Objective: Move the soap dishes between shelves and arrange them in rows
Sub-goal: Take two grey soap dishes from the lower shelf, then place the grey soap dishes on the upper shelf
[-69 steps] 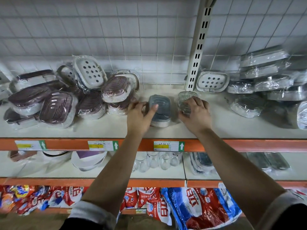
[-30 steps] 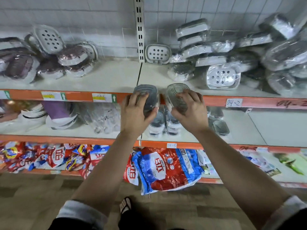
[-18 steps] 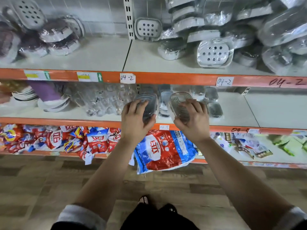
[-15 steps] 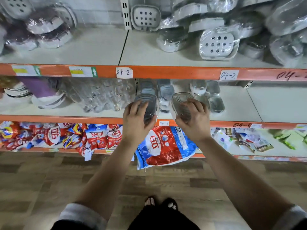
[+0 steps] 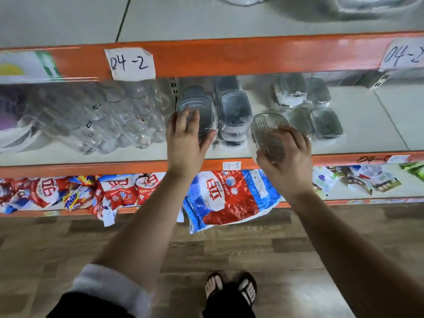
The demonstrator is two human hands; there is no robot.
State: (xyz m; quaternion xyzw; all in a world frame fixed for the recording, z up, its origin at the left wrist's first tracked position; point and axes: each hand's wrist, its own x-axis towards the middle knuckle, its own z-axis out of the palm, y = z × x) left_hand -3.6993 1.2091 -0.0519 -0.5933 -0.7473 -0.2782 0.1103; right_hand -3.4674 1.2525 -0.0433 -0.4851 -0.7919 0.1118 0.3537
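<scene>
My left hand (image 5: 186, 138) grips a blue-grey soap dish (image 5: 203, 109) over the left end of the middle shelf (image 5: 367, 134), just left of a stack of blue-grey soap dishes (image 5: 234, 112). My right hand (image 5: 288, 159) holds a clear ribbed soap dish (image 5: 267, 126), tilted, at the shelf's front edge. Behind and to its right stand more wrapped soap dishes (image 5: 325, 122), some in a back row (image 5: 291, 92). The upper shelf (image 5: 206, 19) shows mostly bare board.
Clear drinking glasses (image 5: 114, 120) crowd the middle shelf to the left of my left hand. The orange shelf rail (image 5: 229, 56) carries a paper label (image 5: 129, 64). Detergent bags (image 5: 224, 198) fill the lower shelf. My sandalled feet (image 5: 231, 288) stand on wood flooring.
Both hands carried their soap dishes down from the upper shelf to the middle shelf and reached in. My view tilted down and moved closer.
</scene>
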